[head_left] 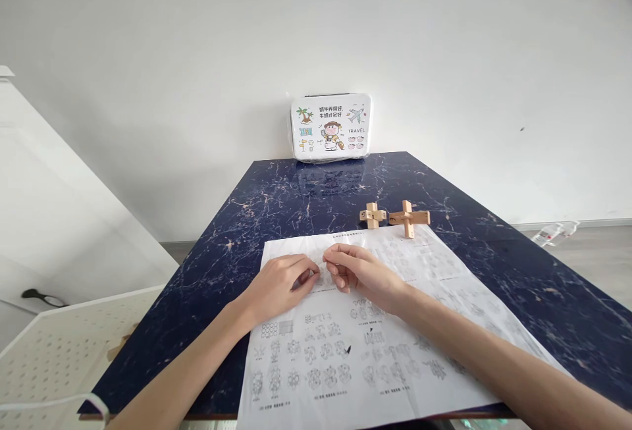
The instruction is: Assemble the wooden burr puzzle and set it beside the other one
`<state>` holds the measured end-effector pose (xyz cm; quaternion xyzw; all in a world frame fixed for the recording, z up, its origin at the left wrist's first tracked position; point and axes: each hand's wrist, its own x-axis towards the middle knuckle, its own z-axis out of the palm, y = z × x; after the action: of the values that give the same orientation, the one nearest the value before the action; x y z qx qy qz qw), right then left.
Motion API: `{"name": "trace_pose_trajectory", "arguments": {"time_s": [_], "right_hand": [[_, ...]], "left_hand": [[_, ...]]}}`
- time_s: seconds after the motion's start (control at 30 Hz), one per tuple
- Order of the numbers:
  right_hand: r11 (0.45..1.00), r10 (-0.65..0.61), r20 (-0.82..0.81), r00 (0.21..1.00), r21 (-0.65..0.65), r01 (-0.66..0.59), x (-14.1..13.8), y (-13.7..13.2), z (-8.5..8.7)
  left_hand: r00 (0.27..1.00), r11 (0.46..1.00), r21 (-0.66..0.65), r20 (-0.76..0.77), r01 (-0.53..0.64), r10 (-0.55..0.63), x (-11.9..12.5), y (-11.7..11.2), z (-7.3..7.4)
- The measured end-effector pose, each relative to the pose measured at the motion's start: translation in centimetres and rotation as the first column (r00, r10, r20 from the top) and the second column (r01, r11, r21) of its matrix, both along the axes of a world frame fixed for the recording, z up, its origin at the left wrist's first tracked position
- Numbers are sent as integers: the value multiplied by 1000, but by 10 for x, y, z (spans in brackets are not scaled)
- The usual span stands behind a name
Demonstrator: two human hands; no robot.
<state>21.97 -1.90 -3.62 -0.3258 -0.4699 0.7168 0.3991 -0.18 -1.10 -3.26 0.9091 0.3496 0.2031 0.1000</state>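
Observation:
My left hand [287, 283] rests on a large printed paper sheet [365, 410], its fingers curled and the thumb tip close to the index fingertip. Facing it across a narrow gap, my right hand [363, 272] has thumb and index finger brought together, the other fingers bent loosely below. No object shows in either hand. Small line drawings and captions in rows cover the sheet. Beyond its far edge sits a small cross-shaped wooden puzzle [372, 215]. Beside that, a larger wooden cross puzzle [409, 218] with longer bars overlaps the sheet's far right edge.
A dark blue marble-patterned table [212, 272] carries all this. At its far end a white cartoon-printed case [332, 128] leans against the wall. A white perforated basket [49, 338] with wooden pieces stands at left. Clear plastic items [553, 233] lie beyond the right edge.

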Motion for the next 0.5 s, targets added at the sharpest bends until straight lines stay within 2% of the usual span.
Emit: {"name": "trace_pose_trajectory", "arguments": {"time_s": [0.5], "right_hand": [[1000,16,20,1000,15,-17,0,1,-3]], "left_hand": [[1000,1000,-5,0,-1,1,-1,0,-1]]}}
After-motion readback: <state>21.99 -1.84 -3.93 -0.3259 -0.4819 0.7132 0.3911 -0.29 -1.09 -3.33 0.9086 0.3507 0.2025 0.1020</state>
